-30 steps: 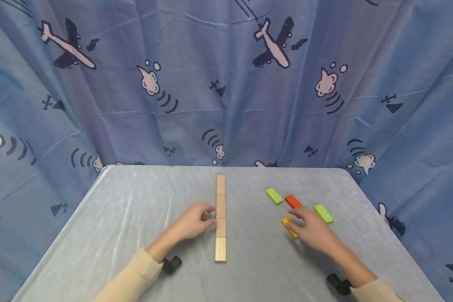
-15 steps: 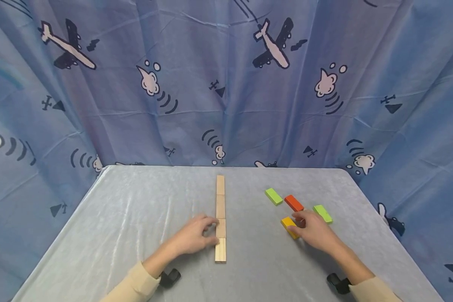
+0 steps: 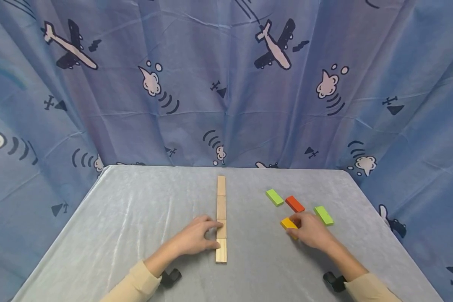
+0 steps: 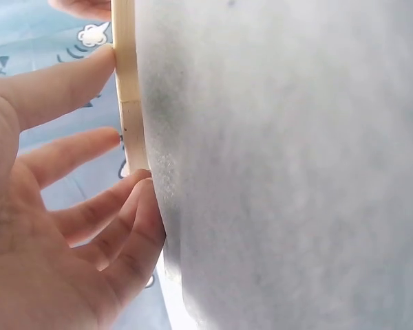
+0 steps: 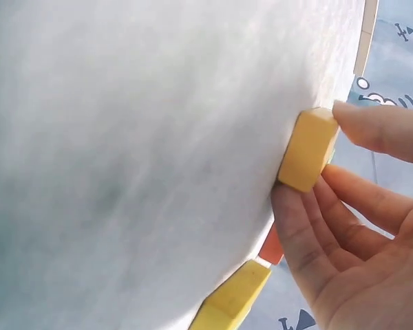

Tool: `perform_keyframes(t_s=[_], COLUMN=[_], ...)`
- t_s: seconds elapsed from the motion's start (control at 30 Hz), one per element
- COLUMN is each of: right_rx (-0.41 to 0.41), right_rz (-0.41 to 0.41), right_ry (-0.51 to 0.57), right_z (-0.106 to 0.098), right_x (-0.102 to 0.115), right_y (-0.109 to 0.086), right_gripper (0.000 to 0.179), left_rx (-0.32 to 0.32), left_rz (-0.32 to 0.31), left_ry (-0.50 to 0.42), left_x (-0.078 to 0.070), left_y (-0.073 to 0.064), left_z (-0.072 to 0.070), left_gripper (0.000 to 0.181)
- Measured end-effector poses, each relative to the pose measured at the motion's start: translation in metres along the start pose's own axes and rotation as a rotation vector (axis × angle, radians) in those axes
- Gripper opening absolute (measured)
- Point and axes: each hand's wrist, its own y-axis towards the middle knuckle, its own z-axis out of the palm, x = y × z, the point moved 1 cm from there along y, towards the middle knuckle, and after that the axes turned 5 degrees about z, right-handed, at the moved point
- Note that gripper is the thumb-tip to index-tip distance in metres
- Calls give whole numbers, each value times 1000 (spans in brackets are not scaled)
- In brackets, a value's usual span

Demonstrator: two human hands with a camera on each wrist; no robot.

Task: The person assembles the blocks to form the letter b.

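Observation:
A row of plain wooden blocks [image 3: 221, 207] lies end to end down the middle of the table. At its near half is my left hand [image 3: 195, 237], thumb and index fingertip apart, both at the two nearest blocks. In the left wrist view its fingers [image 4: 69, 155] are spread along the row's side, not curled round any block. My right hand [image 3: 312, 230] pinches a yellow block [image 3: 288, 223] between thumb and fingertips. The right wrist view shows the yellow block [image 5: 308, 150] low against the tabletop; whether it is lifted I cannot tell.
Behind the right hand lie a red block [image 3: 295, 204] and a lime-green block [image 3: 274, 197]. A second lime-green block [image 3: 324, 215] is to its right. A grey-white cloth covers the table [image 3: 154, 188]; a blue patterned curtain [image 3: 188, 84] hangs behind it.
My left hand has slid along the wooden row towards the near end, its fingertips now over the blocks. My right fingers have closed onto the yellow block, and the red block shows more fully.

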Motion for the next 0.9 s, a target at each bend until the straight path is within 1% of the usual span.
perform_keyframes(t_s=[0.23, 0.43, 0.73, 0.9], right_rx=[0, 8, -27, -23], right_rz=[-16, -29, -52, -79], right_ry=[28, 61, 102, 138], right_z=[5, 7, 10, 11], right_x=[9, 16, 31, 42], right_y=[3, 10, 21, 26], right_gripper=[37, 36, 36, 35], left_rx=[35, 46, 66, 66], left_rz=[6, 9, -8, 8], left_ry=[23, 34, 21, 23], left_x=[-1, 0, 0, 0], left_y=[0, 0, 1, 1], left_z=[0, -1, -2, -2], left_gripper=[54, 55, 56, 56])
